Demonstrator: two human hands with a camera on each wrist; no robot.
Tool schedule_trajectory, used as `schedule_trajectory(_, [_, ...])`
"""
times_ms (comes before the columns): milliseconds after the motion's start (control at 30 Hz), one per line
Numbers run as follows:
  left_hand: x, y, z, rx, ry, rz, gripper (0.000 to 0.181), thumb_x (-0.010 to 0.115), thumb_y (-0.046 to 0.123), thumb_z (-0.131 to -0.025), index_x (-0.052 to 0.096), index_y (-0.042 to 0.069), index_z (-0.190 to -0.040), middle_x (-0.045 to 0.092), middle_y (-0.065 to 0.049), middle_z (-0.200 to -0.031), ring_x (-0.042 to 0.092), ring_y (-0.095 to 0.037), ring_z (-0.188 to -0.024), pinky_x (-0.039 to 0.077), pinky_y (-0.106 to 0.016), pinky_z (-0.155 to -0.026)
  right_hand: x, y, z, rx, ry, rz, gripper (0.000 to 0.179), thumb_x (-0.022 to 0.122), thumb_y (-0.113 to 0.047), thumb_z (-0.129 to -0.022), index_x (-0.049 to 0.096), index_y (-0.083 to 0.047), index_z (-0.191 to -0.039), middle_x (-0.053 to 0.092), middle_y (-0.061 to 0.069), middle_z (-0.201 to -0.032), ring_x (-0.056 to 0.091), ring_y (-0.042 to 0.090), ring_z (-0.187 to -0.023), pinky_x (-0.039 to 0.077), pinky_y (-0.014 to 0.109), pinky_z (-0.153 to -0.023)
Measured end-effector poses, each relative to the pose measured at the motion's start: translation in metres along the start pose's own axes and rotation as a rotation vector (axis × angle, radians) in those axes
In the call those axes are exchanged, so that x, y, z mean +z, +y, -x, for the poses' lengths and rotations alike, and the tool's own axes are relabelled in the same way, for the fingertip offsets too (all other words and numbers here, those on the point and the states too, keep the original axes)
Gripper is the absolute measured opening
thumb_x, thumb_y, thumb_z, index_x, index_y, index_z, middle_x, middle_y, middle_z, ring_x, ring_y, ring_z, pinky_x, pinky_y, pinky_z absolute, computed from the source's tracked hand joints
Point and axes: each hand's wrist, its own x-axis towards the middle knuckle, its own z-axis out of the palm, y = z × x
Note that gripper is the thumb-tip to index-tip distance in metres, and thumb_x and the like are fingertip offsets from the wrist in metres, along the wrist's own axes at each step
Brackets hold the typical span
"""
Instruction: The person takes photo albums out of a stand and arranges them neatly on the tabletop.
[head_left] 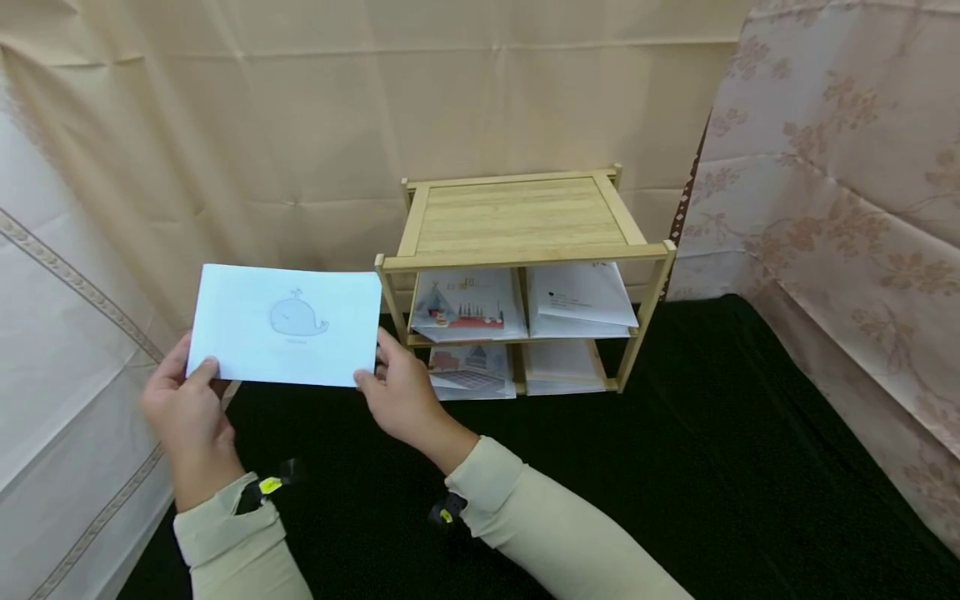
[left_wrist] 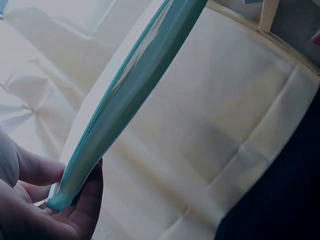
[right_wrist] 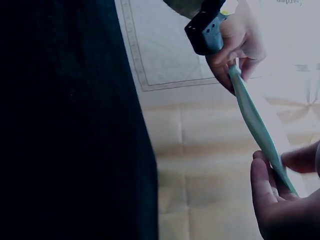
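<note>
Pale-blue booklet (head_left: 285, 350) — both hands (head_left: 193, 408) (head_left: 405, 398) pinch its ends — near a wooden shelf (head_left: 517, 215).

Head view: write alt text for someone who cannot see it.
A person's left hand and right hand hold up a pale booklet with a whale drawing, one at each side. To the right, a wooden shelf holding papers stands on a dark surface.

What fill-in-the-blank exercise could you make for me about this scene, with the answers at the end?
1. Gripped by the left hand and right hand, the booklet shows a drawing of a ____.
2. In the head view, the wooden rack stands to the ____ of the booklet.
3. Below its top board, the rack holds papers on ____ levels.

Missing words: whale; right; two.
</note>
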Motion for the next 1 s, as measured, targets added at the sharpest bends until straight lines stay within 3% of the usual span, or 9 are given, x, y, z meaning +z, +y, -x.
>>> schedule_trajectory(167, [-0.005,-0.014,-0.013,-0.089,0.039,-0.062,0.037,0.051,-0.008,-0.102,0.071,0.004,-0.13,0.061,-0.006,-0.13,0.069,-0.018,-0.108,0.062,-0.022,-0.065,0.003,0.014,-0.009,0.097,-0.049,-0.04,0.066,0.07,-0.001,-0.095,0.043,-0.022,-0.152,0.064,0.004,-0.137,0.07,0.009,-0.106,0.06,0.022,-0.08])
schedule_trajectory(333, [-0.012,-0.027,-0.022,-0.14,0.069,-0.146,0.038,0.052,-0.007,-0.102,0.069,0.005,-0.134,0.061,-0.002,-0.128,0.065,-0.014,-0.109,0.059,-0.018,-0.065,0.006,0.028,-0.014,0.129,-0.076,-0.054,0.075,0.074,0.006,-0.089,0.041,-0.019,-0.153,0.063,0.005,-0.136,0.07,0.012,-0.109,0.06,0.022,-0.086])
schedule_trajectory(633, [-0.019,-0.045,-0.028,-0.213,0.041,-0.352,0.043,0.05,-0.001,-0.104,0.057,0.004,-0.146,0.061,-0.001,-0.131,0.063,-0.009,-0.106,0.056,-0.015,-0.066,0.011,0.067,-0.019,0.166,-0.049,-0.111,0.079,0.076,0.008,-0.086,0.044,-0.02,-0.152,0.066,0.004,-0.135,0.07,0.014,-0.111,0.06,0.024,-0.088])
schedule_trajectory(800, [-0.024,-0.06,-0.033,-0.266,0.019,-0.37,0.044,0.049,0.001,-0.105,0.052,0.002,-0.15,0.061,0.001,-0.12,0.064,-0.006,-0.094,0.057,-0.017,-0.065,0.01,0.087,-0.018,0.226,0.016,-0.155,0.072,0.077,0.001,-0.088,0.047,-0.012,-0.153,0.064,0.01,-0.142,0.069,0.021,-0.119,0.059,0.028,-0.094])
schedule_trajectory(1000, [-0.031,-0.078,-0.039,-0.329,-0.001,-0.371,0.045,0.048,0.003,-0.106,0.05,0.002,-0.152,0.062,-0.003,-0.125,0.068,-0.001,-0.086,0.059,-0.017,-0.066,0.009,0.112,-0.016,0.316,0.047,-0.219,0.068,0.077,-0.005,-0.089,0.05,-0.013,-0.151,0.073,0.007,-0.127,0.075,0.019,-0.104,0.061,0.03,-0.09])
